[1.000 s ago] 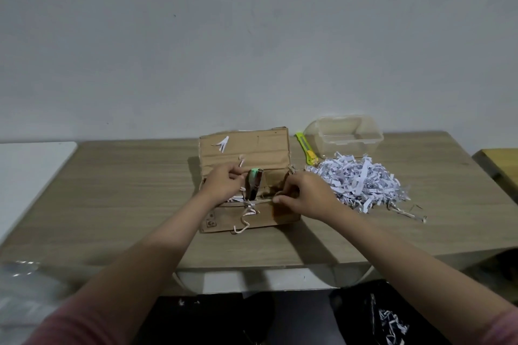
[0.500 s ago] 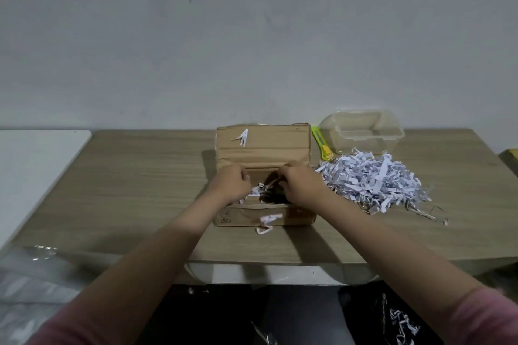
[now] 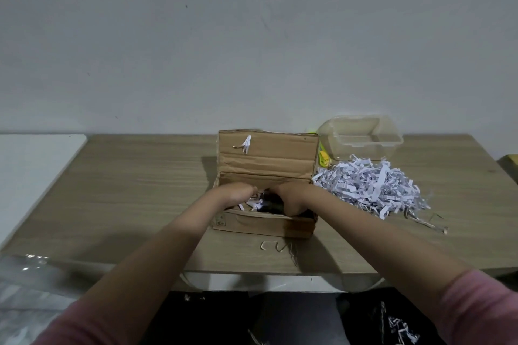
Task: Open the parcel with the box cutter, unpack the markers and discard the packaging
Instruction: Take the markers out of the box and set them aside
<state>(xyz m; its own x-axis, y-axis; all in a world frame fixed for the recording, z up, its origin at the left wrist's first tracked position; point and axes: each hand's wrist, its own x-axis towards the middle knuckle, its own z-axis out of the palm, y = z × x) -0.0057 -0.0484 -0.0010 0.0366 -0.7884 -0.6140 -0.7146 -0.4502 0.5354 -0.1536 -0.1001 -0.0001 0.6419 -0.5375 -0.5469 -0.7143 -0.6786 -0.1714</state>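
Both hands reach into open brown cardboard parcel (image 3: 263, 225): left hand (image 3: 238, 195) fingers curled down among white shreds, grip unclear; right hand (image 3: 291, 197) fingers hidden inside, cannot tell. Markers not discernible. Yellow-green box cutter (image 3: 323, 158) right of lid; shredded white paper pile (image 3: 370, 190) farther right; clear plastic tub (image 3: 361, 136) behind. No readable writing.

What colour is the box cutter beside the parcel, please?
Yellow-green; the box cutter shows in the head view.

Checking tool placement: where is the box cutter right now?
In the head view the box cutter lies on the table's far right part, mostly hidden between the open cardboard box and the clear plastic container.
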